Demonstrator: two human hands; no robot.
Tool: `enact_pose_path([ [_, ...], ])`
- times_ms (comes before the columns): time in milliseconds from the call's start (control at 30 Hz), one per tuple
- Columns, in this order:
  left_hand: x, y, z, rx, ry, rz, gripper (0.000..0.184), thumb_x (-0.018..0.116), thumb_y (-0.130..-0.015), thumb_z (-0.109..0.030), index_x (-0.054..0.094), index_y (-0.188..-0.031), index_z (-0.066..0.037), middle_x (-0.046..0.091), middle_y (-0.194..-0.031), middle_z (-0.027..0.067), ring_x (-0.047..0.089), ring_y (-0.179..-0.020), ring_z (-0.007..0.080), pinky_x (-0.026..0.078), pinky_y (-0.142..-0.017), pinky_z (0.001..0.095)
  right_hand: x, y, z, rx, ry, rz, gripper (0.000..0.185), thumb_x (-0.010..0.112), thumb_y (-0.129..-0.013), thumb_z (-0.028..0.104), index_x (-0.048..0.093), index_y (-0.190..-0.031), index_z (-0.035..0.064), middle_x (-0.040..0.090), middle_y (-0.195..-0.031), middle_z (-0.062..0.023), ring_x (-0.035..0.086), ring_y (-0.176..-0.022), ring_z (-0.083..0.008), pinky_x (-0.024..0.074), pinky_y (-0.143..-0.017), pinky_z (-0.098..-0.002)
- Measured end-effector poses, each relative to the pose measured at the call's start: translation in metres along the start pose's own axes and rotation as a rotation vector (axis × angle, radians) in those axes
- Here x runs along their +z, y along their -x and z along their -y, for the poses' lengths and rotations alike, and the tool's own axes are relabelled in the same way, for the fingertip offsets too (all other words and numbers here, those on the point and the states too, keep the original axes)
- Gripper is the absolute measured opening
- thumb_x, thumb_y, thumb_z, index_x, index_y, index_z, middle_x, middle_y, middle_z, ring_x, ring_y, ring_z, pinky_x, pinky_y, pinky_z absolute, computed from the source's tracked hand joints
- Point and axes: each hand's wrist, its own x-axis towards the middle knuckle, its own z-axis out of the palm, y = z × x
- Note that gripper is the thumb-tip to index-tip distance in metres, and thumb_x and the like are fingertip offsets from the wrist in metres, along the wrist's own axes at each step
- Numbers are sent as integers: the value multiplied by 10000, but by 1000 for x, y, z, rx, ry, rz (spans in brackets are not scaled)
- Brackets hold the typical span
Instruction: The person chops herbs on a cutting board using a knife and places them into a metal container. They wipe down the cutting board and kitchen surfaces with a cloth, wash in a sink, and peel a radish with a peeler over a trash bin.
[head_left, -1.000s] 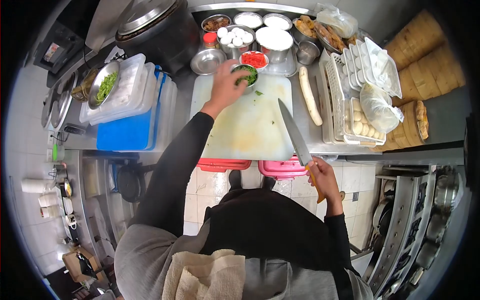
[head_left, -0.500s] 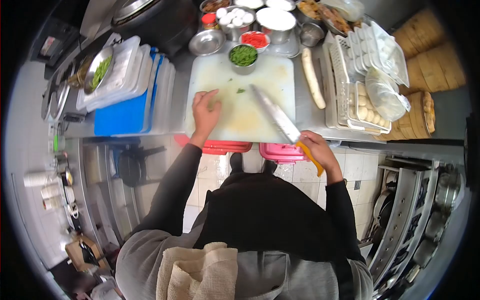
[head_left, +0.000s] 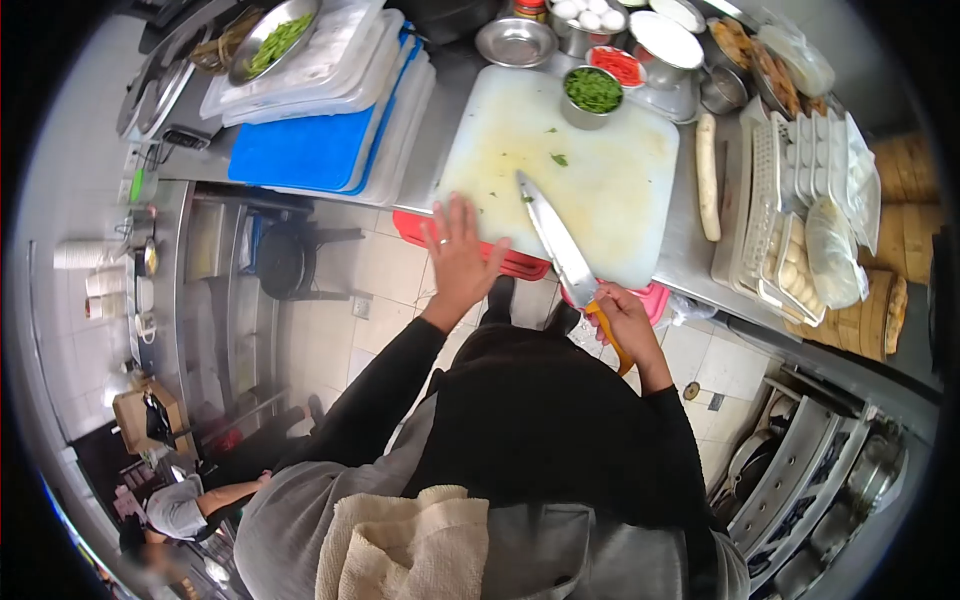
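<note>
My right hand is wrapped round the orange handle of a large kitchen knife. Its blade slants up and left over the white cutting board, with a bit of green stuck near the tip. Fingers spread, my left hand is at the board's near left edge; whether it touches the board I cannot tell. A metal cup of chopped greens stands at the board's far side. A green leaf scrap and smaller bits lie on the board.
Right of the board lie a long pale roll and a white basket. Stacked lidded containers stand left. Beyond are a metal bowl, shredded red food and eggs. Another person is at lower left.
The view has turned, so the board sits further right and tilted. My left hand has moved from over the board to its near edge, fingers now spread. The knife stays in my right hand.
</note>
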Motion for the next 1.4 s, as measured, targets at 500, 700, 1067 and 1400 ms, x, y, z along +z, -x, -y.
enact_pose_path([
  [500,-2,-39,18,28,39,60,850,468,-992,-586,282,-1555,23,163,-1658,225,47,-1542,432,-30,-1198,613,-32,-15,7,-130,5,-192,234,496,-1055,255,634,-1089,69,630,-707,-38,584,-520,-112,485,-467,-253],
  [700,8,-85,4,192,-30,116,847,402,-1003,-615,268,-1569,1,159,-1671,179,50,-1558,359,-43,-1207,597,34,-21,48,-58,31,-33,241,473,-1042,246,628,-1027,63,633,-796,-43,582,-588,-113,502,-496,-278],
  [1067,10,-85,6,62,90,157,911,344,-984,-683,232,-1580,-3,135,-1673,192,35,-1559,357,-61,-1211,589,-28,-35,53,-124,72,-198,260,506,-1033,276,634,-1101,60,609,-755,-51,586,-591,-140,502,-523,-295],
  [1400,17,-110,-12,47,38,205,880,311,-991,-692,215,-1603,-67,104,-1687,159,14,-1563,347,-66,-1218,564,21,-42,64,-101,83,-13,238,518,-1032,258,639,-1057,55,616,-756,-43,596,-617,-132,502,-557,-293],
])
